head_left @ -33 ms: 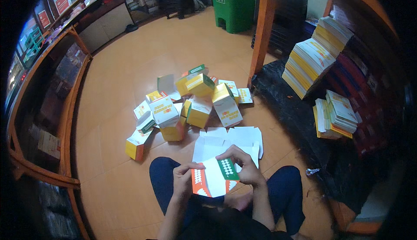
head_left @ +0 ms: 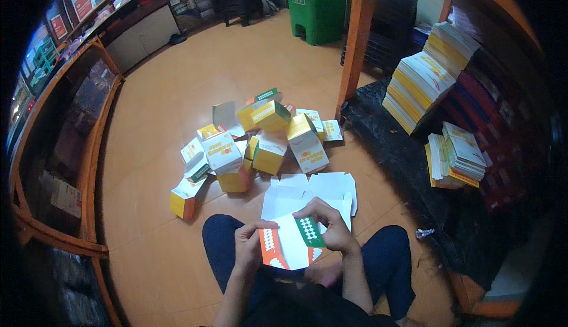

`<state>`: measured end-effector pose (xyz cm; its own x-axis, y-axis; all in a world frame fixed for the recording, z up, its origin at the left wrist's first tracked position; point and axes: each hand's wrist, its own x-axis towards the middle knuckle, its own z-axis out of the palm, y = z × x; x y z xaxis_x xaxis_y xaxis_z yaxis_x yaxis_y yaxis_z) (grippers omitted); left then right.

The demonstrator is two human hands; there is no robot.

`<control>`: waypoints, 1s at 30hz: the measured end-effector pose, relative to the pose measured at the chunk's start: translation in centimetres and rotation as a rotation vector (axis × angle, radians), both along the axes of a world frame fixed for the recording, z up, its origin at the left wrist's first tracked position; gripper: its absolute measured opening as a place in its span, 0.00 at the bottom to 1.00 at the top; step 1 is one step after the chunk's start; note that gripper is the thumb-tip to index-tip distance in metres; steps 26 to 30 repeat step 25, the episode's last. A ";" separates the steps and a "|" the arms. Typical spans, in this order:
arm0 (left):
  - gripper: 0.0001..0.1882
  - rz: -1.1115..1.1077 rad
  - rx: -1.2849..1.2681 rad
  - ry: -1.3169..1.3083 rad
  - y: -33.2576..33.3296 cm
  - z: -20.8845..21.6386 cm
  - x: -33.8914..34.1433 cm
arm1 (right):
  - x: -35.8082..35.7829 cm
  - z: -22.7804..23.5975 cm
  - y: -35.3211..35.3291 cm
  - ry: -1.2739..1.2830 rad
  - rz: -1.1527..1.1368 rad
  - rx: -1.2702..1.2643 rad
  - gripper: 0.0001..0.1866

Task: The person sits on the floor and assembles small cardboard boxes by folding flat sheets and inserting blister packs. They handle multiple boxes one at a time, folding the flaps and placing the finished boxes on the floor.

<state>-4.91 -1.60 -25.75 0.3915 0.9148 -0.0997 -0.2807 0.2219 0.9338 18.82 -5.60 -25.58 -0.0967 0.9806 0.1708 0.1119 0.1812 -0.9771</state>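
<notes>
Above my lap I hold a partly folded carton (head_left: 291, 238) with a white inside and orange and green patterned flaps. My left hand (head_left: 249, 245) grips its orange edge, thumb on top. The green flap on the other side is pinched by my right hand (head_left: 329, 222). Just beyond the carton, flat white carton blanks (head_left: 337, 192) lie on the floor, partly covered by my hands and the carton. Farther out is a heap of folded boxes (head_left: 271, 151) in white, yellow, orange and green, some tipped over or leaning on each other.
On a dark low platform (head_left: 384, 143) at the right stand tall stacks of flat cartons (head_left: 417, 87) and a smaller stack (head_left: 461, 155). An orange post (head_left: 358, 43) rises near a green bin (head_left: 319, 10). A wood-framed cabinet (head_left: 89, 167) runs along the left.
</notes>
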 end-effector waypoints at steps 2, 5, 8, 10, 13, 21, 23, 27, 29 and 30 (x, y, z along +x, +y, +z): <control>0.24 0.068 0.044 0.024 0.0 0.1 0.8 | -0.9 -0.6 0.7 0.163 -0.039 -0.016 0.27; 0.40 0.051 0.269 -0.022 0.8 0.3 1.8 | -1.1 -1.2 1.9 0.061 -0.186 0.076 0.30; 0.42 0.152 0.265 0.120 4.6 -1.0 3.0 | -0.5 -2.1 2.5 0.129 -0.302 0.027 0.33; 0.40 0.132 0.230 -0.028 9.7 -2.1 2.6 | 2.7 -3.0 1.9 -0.037 -0.476 0.134 0.29; 0.40 0.331 0.656 0.460 20.4 -2.4 1.3 | 10.9 -3.7 -2.1 -0.323 -0.896 0.090 0.19; 0.40 0.415 -0.117 0.248 20.2 -10.9 1.0 | 27.8 -4.3 -18.7 -1.000 -1.761 -0.804 0.42; 0.39 0.149 -0.271 0.198 20.1 -15.5 0.2 | 30.0 -4.5 -20.0 -0.885 -1.629 -0.950 0.50; 0.39 0.041 -0.312 0.151 21.7 -19.6 -0.8 | 31.8 -4.7 -20.3 -0.847 -1.484 -1.037 0.51; 0.39 0.041 -0.312 0.151 21.7 -19.6 -0.8 | 31.8 -4.7 -20.3 -0.847 -1.484 -1.037 0.51; 0.39 0.041 -0.312 0.151 21.7 -19.6 -0.8 | 31.8 -4.7 -20.3 -0.847 -1.484 -1.037 0.51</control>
